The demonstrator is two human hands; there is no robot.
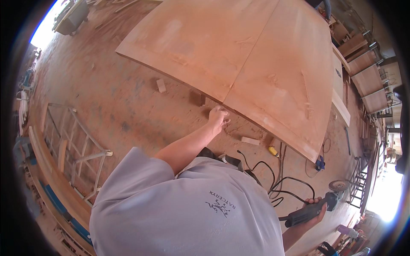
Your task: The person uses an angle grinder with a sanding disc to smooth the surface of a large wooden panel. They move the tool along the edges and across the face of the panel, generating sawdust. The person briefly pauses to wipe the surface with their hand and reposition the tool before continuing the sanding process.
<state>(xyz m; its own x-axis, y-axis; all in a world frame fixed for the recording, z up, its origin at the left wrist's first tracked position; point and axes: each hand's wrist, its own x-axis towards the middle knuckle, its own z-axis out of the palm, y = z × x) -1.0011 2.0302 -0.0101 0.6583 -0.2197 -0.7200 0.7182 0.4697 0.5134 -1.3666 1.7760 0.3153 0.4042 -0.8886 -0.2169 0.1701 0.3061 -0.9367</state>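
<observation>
A large wooden panel [205, 55], dusty with fine sawdust, lies in front of me with a thin seam across its top. My left hand [218, 118] is at its near edge, by the seam, with fingers loosely bent and apart and nothing seen in them. Whether the fingertips touch the edge I cannot tell. Down at the right, my right hand [319, 215] is closed round the dark body of an angle grinder [302, 214]. Its round sanding disc [338, 185] points away from me, toward the right. The black cord [294, 179] loops over the floor.
Wood offcuts [161, 85] and a pale block [250, 141] lie on the dusty floor near the panel. A yellow object [273, 151] and a blue tool [320, 163] rest by its near right corner. A metal frame [81, 149] stands left. Another person [327, 8] is at the far right.
</observation>
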